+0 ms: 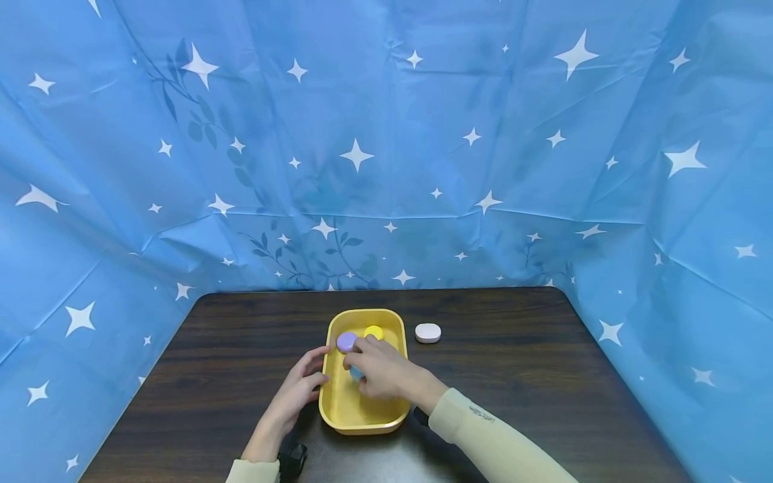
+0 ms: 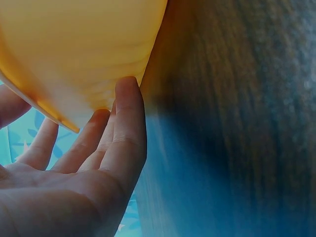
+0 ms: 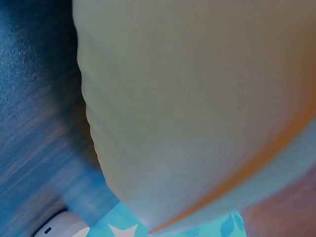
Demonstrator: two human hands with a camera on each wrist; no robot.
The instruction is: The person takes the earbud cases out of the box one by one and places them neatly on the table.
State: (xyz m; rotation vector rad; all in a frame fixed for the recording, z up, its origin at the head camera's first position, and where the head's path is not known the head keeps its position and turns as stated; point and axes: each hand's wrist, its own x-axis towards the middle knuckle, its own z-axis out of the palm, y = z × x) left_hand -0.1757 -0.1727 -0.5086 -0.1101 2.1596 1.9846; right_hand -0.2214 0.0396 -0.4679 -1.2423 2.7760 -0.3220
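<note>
From where I stand, the person's right grip [image 1: 383, 369] is down inside the yellow tray [image 1: 344, 419], fingers bent and pinching a blue piece [image 1: 356, 373]. That piece sits right under the fingertips, around the middle of the tray, with only part of it showing past the thumb; I can't tell whether it touches the tray floor. Just beyond it lies a purple piece [image 1: 346, 342], close to the fingers, and a round yellow piece [image 1: 374, 331] is beside that, farther right toward the tray's far end. Whether the fingers touch either one I can't make out.

The left grip [image 1: 297, 392] is at the tray's left side, fingers spread and loosely bent, not closed round anything. The left wrist view shows fingertips against the outer wall. The tray stands on the dark wooden desk [image 1: 513, 376]. Outside it, past its right rim and well apart from both hands, lies a pale oval piece [image 1: 427, 333]. A blue curtain [image 1: 392, 134] with white stars hangs behind.
</note>
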